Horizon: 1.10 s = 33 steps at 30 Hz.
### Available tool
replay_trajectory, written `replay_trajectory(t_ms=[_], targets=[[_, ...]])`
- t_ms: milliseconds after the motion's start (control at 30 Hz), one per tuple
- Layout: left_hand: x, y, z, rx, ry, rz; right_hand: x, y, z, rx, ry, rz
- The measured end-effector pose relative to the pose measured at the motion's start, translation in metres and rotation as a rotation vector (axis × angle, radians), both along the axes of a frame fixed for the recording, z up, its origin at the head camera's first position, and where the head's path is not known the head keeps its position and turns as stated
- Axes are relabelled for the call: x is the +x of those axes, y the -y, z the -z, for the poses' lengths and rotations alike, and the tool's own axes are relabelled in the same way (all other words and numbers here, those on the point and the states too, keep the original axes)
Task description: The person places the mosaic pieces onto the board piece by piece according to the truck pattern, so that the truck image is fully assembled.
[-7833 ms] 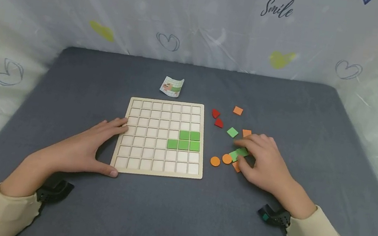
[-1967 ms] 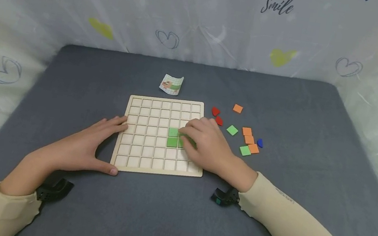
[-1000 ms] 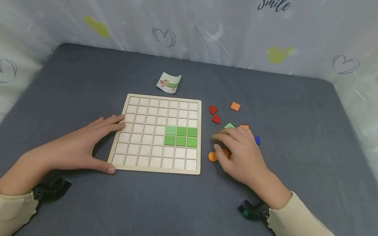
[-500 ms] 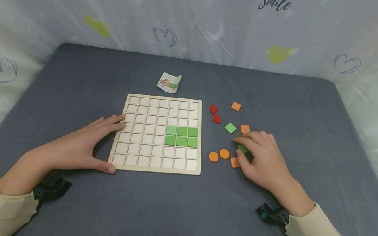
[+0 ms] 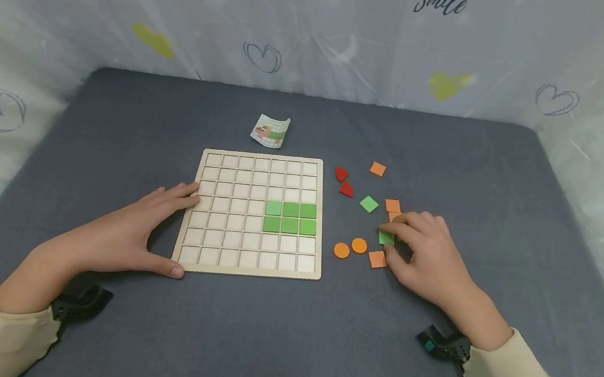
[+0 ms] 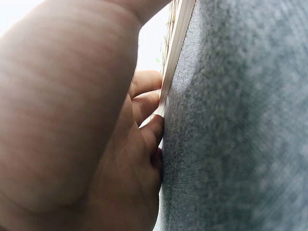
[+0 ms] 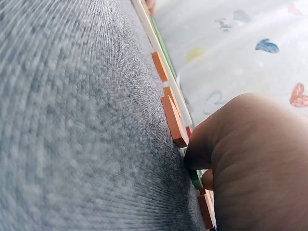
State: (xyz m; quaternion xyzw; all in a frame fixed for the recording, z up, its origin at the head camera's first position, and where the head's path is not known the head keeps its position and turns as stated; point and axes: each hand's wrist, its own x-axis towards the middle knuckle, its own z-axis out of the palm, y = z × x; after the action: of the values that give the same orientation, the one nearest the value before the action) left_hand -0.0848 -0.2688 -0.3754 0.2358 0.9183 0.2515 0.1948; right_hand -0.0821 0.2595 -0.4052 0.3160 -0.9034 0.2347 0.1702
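Observation:
A wooden grid board (image 5: 245, 274) lies flat on the table, with two rows of green square tiles set in cells at its right side. My left hand (image 5: 125, 237) rests at the board's left edge, fingers extended onto the rim and thumb at the near corner. In the left wrist view, the fingers of the left hand (image 6: 134, 144) touch the board's side (image 6: 178, 48). My right hand (image 5: 432, 260) pinches a loose green square tile (image 5: 386, 238) between thumb and fingers, low at the table. The right wrist view shows that green tile (image 7: 195, 178) partly hidden by the hand (image 7: 260, 159).
Around the right hand lie orange squares (image 5: 377, 260), two orange discs (image 5: 359, 245), another green tile (image 5: 368, 204) and two red pieces (image 5: 347, 189). Behind the board sits a small printed picture card (image 5: 270, 131). A patterned curtain (image 5: 326, 29) hangs behind the table.
A sixth green tile has been set into the board. My right hand has gone from the board back to the loose pieces and taken hold of a green tile. The left hand stays put.

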Motion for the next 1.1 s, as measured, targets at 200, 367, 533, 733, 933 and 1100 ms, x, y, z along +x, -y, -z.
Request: replay_trajectory(t_ms=[200,367,533,733,933,1100], targets=[[0.001,0.000,0.000,-0.005,0.006,-0.004,0.000,0.000,0.000,0.012,0.028,0.011],[0.000,-0.001,-0.001,-0.001,0.006,-0.003,-0.001,0.000,-0.001,-0.004,0.048,0.016],[0.000,-0.001,-0.001,-0.007,0.001,-0.002,-0.001,0.002,-0.003,-0.025,0.051,0.012],[0.000,-0.001,-0.001,-0.006,0.004,-0.002,-0.002,0.005,-0.001,-0.046,0.065,0.008],[0.000,0.000,-0.001,-0.003,0.007,-0.002,-0.002,0.008,0.000,-0.100,0.069,0.001],[-0.001,0.000,0.001,0.002,0.009,0.000,-0.005,0.016,0.001,-0.114,0.082,-0.003]])
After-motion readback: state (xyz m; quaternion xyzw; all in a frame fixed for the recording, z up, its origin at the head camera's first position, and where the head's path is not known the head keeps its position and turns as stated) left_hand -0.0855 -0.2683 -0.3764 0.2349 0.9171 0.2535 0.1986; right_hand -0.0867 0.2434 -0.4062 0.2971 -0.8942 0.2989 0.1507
